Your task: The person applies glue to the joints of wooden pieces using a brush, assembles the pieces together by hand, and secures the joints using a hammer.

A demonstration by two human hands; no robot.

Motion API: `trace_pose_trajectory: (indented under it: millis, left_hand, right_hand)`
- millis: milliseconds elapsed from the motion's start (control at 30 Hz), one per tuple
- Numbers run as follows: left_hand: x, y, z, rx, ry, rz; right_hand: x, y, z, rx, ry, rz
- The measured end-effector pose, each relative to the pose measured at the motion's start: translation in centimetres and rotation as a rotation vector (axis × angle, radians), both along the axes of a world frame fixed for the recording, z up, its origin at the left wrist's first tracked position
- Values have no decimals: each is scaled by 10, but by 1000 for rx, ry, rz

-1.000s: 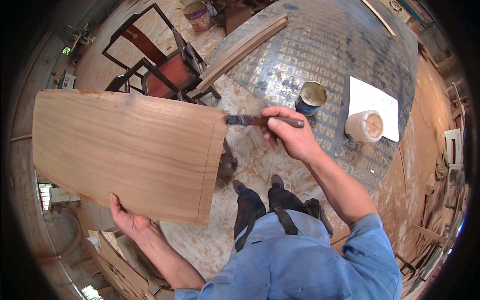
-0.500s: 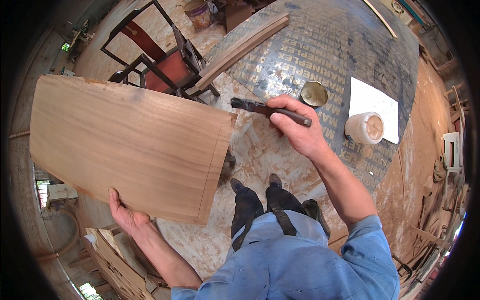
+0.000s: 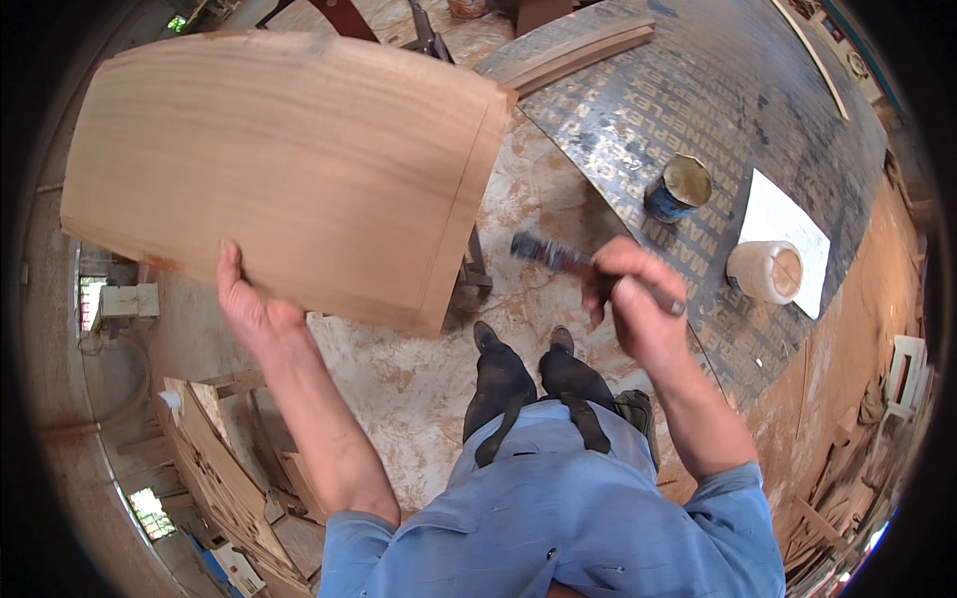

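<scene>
A broad, flat wooden panel (image 3: pixel 289 169) with darker grain streaks fills the upper left. My left hand (image 3: pixel 257 307) grips its near edge, the thumb lying on the upper face and the other fingers hidden beneath. In my right hand (image 3: pixel 643 294) is a paintbrush (image 3: pixel 573 261) with a dark handle. Its dark bristles point left, apart from the panel's right edge. To the right of the brush, an open tin (image 3: pixel 680 189) and a whitish plastic jar (image 3: pixel 765 271) with brownish contents stand on the dark board-topped table (image 3: pixel 638 140).
A white sheet of paper (image 3: pixel 788 234) lies partly under the jar. Long wooden strips (image 3: pixel 583 55) rest on the table's far left part. Part of a dark wooden chair (image 3: pixel 344 18) shows beyond the panel. Cut wooden pieces (image 3: pixel 224 468) are stacked at the lower left.
The panel has risen and tilted in my left hand, now covering most of the chair. My right hand and the brush have moved right and lower. The whole view has shifted too.
</scene>
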State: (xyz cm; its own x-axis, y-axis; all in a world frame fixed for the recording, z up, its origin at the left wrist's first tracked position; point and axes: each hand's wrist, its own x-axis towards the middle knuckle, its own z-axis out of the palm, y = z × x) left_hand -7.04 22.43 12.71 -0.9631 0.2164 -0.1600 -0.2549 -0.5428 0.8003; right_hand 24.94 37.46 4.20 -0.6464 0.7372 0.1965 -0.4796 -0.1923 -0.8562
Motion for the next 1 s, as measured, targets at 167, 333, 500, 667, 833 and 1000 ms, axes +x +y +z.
trace_pose_trajectory:
  millis: [167,333,500,667,833,1000]
  left_hand:
    - [3,22,9,-26,65,107]
    - [10,29,15,-69,79,119]
    - [11,32,11,-38,73,81]
    - [13,31,7,-40,69,68]
    - [15,35,7,-45,62,63]
    - [14,37,5,-66,84,80]
  right_hand:
    - [-13,-44,-3,-209,-105,154]
    - [-25,-49,-8,-323,-211,221]
    - [-28,-48,-13,-282,-279,202]
    - [-22,-33,-18,-340,-262,126]
    - [-20,-35,-15,-244,-277,159]
    - [-16,-44,-20,-211,-306,172]
